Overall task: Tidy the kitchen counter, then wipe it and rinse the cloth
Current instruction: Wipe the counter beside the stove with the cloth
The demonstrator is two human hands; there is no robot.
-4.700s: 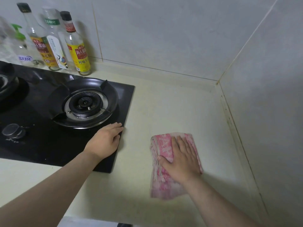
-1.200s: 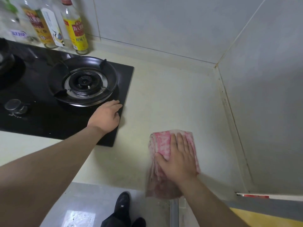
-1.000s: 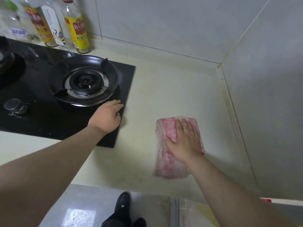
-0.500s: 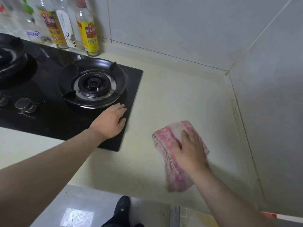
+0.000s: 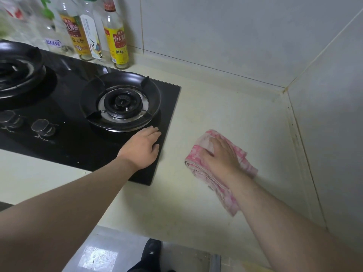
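Beside hob [image 5: 78,150], 3 o'clock: R hand [image 5: 222,154] presses cloth [image 5: 222,191], fingers [image 5: 214,143] flat, together.
L hand [image 5: 141,148]: flat on hob, holding nothing.
To do: prob. more tabletop [image 5: 225,107], rinse.

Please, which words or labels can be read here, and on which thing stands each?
"海天", rest blurred: yellow-label bottle, red panel.
"鲜味生": same bottle, lower down.
"蓝月亮", blue: pump bottle.
Too blurred to read: red-label bottle, white-label bottle.
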